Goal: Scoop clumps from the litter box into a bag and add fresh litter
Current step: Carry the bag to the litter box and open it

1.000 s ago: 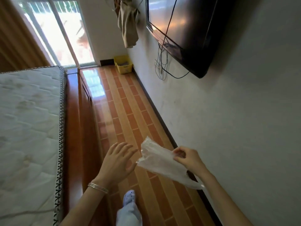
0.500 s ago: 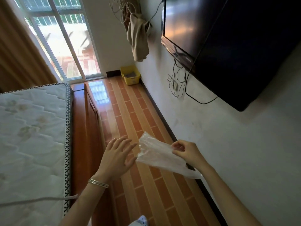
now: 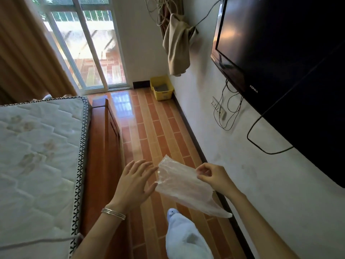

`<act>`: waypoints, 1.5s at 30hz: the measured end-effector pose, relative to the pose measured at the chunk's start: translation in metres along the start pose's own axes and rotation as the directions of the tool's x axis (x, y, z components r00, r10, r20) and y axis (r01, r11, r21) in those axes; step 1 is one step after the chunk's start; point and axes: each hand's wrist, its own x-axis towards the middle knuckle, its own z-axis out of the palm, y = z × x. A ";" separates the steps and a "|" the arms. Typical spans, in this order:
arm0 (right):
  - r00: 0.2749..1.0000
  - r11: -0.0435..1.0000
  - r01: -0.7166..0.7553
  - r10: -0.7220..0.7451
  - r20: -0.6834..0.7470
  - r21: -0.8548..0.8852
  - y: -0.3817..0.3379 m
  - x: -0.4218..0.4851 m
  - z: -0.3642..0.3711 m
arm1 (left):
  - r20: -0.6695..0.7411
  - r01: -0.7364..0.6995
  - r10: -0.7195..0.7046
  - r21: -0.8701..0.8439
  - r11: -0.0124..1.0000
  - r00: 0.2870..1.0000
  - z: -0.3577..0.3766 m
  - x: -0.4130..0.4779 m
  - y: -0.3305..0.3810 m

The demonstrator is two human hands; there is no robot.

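Nearer now lies the yellow plastic litter box; the right hand pinches the crumpled clear plastic bag, the left hand spreads straight fingers beside it, scooping not yet begun.

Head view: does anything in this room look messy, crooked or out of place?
No spill shows around the yellow litter box by the far wall. What stands out is untidy wiring: black cables dangle in loose loops below the wall-mounted TV, and a beige cloth hangs crumpled from a tangle of cords in the corner.
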 end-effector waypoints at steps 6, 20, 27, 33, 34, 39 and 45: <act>0.999 0.999 0.032 -0.031 0.018 -0.019 -0.018 0.098 -0.019 | -0.004 0.072 -0.072 0.012 0.997 0.997 -0.001 0.077 -0.039; 0.985 0.991 0.131 -0.130 0.113 0.000 -0.062 0.288 -0.036 | -0.041 0.157 -0.156 0.025 0.987 0.987 -0.002 0.214 -0.126; 0.990 0.996 0.091 -0.088 0.114 -0.016 -0.080 0.377 -0.013 | -0.008 0.171 -0.170 0.022 0.985 0.985 0.010 0.267 -0.202; 0.992 0.998 0.063 -0.065 0.104 0.022 -0.122 0.468 0.009 | 0.029 0.150 -0.151 0.033 0.988 0.988 0.004 0.327 -0.295; 0.993 0.998 0.063 -0.065 0.100 0.024 -0.130 0.482 0.011 | 0.036 0.143 -0.144 0.029 0.989 0.989 0.003 0.337 -0.308; 0.995 0.996 0.082 -0.084 0.056 0.042 -0.171 0.548 0.027 | 0.032 0.102 -0.103 0.022 0.995 0.994 -0.004 0.384 -0.374; 0.996 0.998 0.024 -0.029 0.081 0.066 -0.187 0.605 0.041 | 0.073 0.086 -0.086 0.001 0.996 0.994 0.000 0.425 -0.428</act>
